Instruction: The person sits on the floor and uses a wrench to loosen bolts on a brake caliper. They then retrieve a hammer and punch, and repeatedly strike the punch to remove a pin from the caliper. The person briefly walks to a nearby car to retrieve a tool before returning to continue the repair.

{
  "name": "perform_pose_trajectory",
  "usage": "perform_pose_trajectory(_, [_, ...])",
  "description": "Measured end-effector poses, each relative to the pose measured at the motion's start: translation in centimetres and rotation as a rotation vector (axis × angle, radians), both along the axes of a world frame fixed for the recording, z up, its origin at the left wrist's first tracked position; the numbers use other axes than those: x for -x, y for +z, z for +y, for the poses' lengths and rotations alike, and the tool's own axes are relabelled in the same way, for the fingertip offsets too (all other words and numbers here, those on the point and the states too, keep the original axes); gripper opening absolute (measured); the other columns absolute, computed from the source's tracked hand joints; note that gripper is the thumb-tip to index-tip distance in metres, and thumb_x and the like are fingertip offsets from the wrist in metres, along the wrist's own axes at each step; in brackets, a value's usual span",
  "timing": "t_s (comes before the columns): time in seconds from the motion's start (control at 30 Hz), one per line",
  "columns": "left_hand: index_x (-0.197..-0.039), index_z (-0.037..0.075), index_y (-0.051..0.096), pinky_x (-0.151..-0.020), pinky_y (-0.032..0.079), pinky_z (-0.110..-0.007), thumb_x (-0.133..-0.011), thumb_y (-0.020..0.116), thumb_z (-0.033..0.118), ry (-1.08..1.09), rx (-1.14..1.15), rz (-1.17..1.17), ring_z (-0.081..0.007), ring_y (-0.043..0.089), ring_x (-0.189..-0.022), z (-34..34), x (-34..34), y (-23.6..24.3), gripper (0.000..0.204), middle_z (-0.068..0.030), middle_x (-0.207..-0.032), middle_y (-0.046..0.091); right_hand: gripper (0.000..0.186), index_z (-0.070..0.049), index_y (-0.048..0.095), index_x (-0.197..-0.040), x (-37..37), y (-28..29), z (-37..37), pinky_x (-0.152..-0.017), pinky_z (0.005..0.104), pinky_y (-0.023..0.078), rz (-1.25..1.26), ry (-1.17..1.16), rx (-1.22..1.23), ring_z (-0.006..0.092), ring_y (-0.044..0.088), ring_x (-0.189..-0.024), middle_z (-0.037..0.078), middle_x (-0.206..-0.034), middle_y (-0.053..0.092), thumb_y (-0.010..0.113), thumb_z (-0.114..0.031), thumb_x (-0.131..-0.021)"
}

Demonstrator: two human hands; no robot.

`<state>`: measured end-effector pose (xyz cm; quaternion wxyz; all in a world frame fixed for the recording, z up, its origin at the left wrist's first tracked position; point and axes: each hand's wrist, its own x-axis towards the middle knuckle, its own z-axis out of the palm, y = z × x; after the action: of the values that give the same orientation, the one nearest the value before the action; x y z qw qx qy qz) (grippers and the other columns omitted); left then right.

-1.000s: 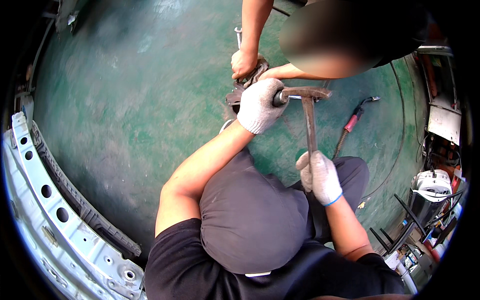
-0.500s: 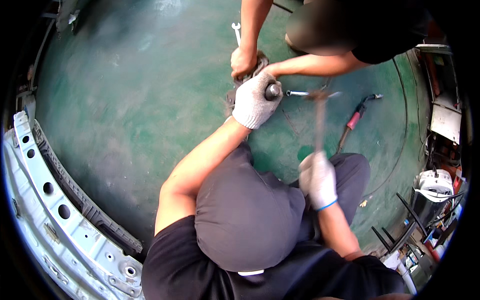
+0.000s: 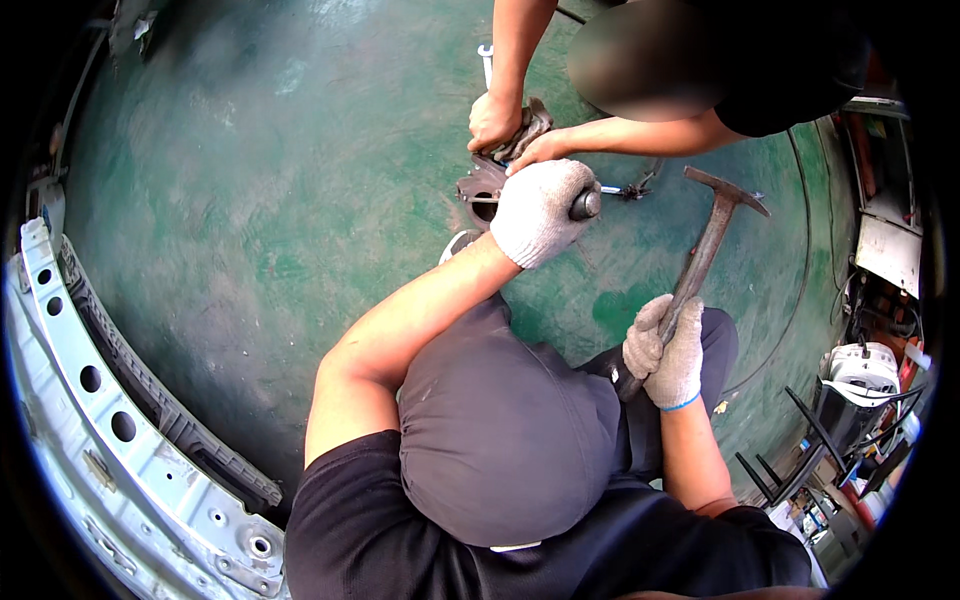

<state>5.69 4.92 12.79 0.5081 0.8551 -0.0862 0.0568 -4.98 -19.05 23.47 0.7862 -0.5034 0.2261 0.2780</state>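
Note:
My left hand (image 3: 540,212), in a white knitted glove, is closed around a steel rod with a round end (image 3: 590,203), beside a rusty metal part (image 3: 473,187) on the floor. My right hand (image 3: 667,352), also gloved, grips a long-handled hammer (image 3: 722,203), its head raised to the right of the rod. A co-worker's hand (image 3: 491,122) grips at a crumpled grey cloth or glove (image 3: 532,124) near an open-end wrench (image 3: 487,66). The co-worker's other hand (image 3: 540,148) reaches to the part just above my left hand. A bright bar (image 3: 615,189) lies partly behind my glove.
A pale blue perforated metal panel (image 3: 120,420) and a dark grey strip (image 3: 170,410) lie at the left. Equipment, a white-topped container (image 3: 862,365) and black metal legs (image 3: 800,450) crowd the right edge. A cable (image 3: 805,270) crosses the green floor (image 3: 250,200).
The hammer head has swung right, away from my left hand, and the handle now slants. My left hand has shifted slightly right. The co-worker's head has moved up since one second ago.

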Motion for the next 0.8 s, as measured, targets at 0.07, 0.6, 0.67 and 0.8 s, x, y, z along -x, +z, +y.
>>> perform_pose_trajectory(0.07, [-0.09,0.008,0.074,-0.071,0.058,-0.045,-0.088,0.08,0.018,0.022,0.018,-0.039,-0.036,0.072,-0.077,0.0,0.0,-0.2,0.012,-0.0154,-0.085,0.073,0.072,-0.004,0.062,-0.099,-0.2,-0.1,0.2,-0.042,0.0301,0.03,-0.022,0.022,0.002,0.0117,0.036,-0.043,-0.002,-0.058,0.041,0.04,-0.073,-0.107])
perform_pose_trajectory(0.6, [-0.092,0.01,0.073,-0.075,0.059,-0.045,-0.082,0.08,0.017,0.041,-0.039,0.028,-0.0358,0.073,-0.083,0.5,0.3,0.0,0.015,-0.0143,-0.086,0.073,0.074,0.004,0.063,-0.105,1.0,-1.0,1.8,-0.046,0.028,0.034,0.054,0.342,0.251,0.0095,0.039,-0.05,-0.001,-0.064,0.044,0.04,-0.067,-0.111])
perform_pose_trajectory(0.67, [-0.091,0.011,0.074,-0.076,0.058,-0.046,-0.083,0.078,0.019,0.043,-0.025,0.029,-0.0357,0.073,-0.084,0.4,0.2,0.0,0.013,-0.0139,-0.086,0.073,0.075,0.003,0.063,-0.105,0.7,-0.4,1.6,-0.046,0.028,0.034,0.043,0.34,0.273,0.0092,0.039,-0.049,-0.001,-0.064,0.045,0.039,-0.068,-0.11])
perform_pose_trajectory(0.8, [-0.092,0.009,0.074,-0.073,0.059,-0.045,-0.084,0.082,0.017,0.093,0.02,-0.071,-0.0362,0.073,-0.08,0.4,0.1,-0.1,0.014,-0.0147,-0.085,0.073,0.078,-0.001,0.065,-0.105,-2.2,4.9,-1.3,-0.039,0.0275,0.028,-0.125,0.293,0.384,0.0086,0.039,-0.044,-0.001,-0.062,0.05,0.038,-0.073,-0.108])
